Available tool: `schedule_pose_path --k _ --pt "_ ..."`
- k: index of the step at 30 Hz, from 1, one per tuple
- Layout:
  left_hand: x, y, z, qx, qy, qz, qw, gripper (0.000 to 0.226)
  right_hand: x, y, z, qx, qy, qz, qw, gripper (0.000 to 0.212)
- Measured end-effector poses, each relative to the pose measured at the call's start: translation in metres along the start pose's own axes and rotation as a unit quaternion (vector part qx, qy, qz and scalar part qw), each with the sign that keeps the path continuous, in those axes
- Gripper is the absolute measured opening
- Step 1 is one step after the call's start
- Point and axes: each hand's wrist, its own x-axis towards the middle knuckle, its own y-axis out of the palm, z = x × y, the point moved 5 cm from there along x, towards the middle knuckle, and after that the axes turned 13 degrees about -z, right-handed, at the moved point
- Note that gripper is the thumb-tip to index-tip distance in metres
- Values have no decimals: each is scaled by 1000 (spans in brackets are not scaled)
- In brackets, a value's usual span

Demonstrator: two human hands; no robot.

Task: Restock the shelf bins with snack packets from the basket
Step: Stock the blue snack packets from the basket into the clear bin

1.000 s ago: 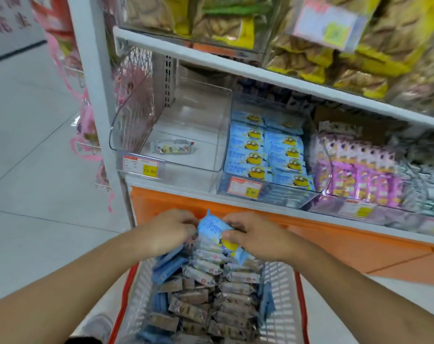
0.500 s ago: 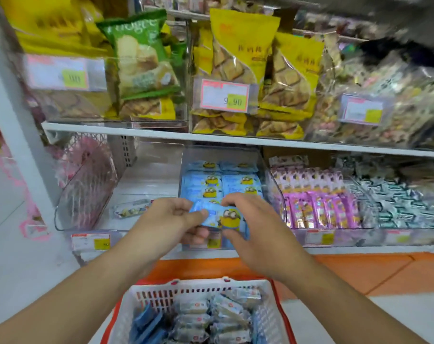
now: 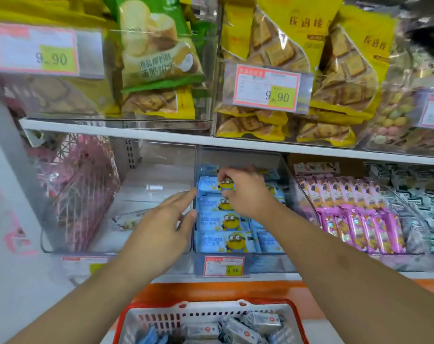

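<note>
My right hand [image 3: 244, 191] reaches into the clear middle bin [image 3: 238, 155] and pinches a light blue packet with a yellow cartoon figure [image 3: 214, 184] at the back of the left row. More of the same blue packets [image 3: 227, 242] fill that bin in rows. My left hand [image 3: 165, 225] hovers with fingers spread and relaxed in front of the wall between the middle bin and the left bin, holding nothing. The white basket with a red rim [image 3: 235, 307] sits below at the bottom, holding several grey and blue packets [image 3: 235, 328].
The clear left bin [image 3: 69, 247] holds one small packet [image 3: 127, 220]. Pink packets [image 3: 355, 219] and grey-green packets [image 3: 419, 194] fill the bins to the right. The upper shelf [image 3: 161, 135] carries yellow and green biscuit bags behind price tags. An orange base runs below the shelf.
Both hands lifted the blue packet out of the basket up to the shelf. The left hand has let go, and the right hand has carried the packet deep into the middle bin.
</note>
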Motion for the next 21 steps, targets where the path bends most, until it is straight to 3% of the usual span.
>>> schedule_pose_path --k 7,12,17,21 --pt "-2 0 -5 -13 -7 -4 1000 48 6 25 -3 29 -8 -23 999 19" --pt "-2 0 -8 -23 -23 1 999 48 -1 22 -3 7 14 43 999 33" --pt "-8 -7 -12 -29 -46 19 998 47 -28 -10 4 51 20 32 998 41" --pt "-32 -28 -17 -16 -67 -21 997 40 -80 -47 19 88 21 -3 996 32"
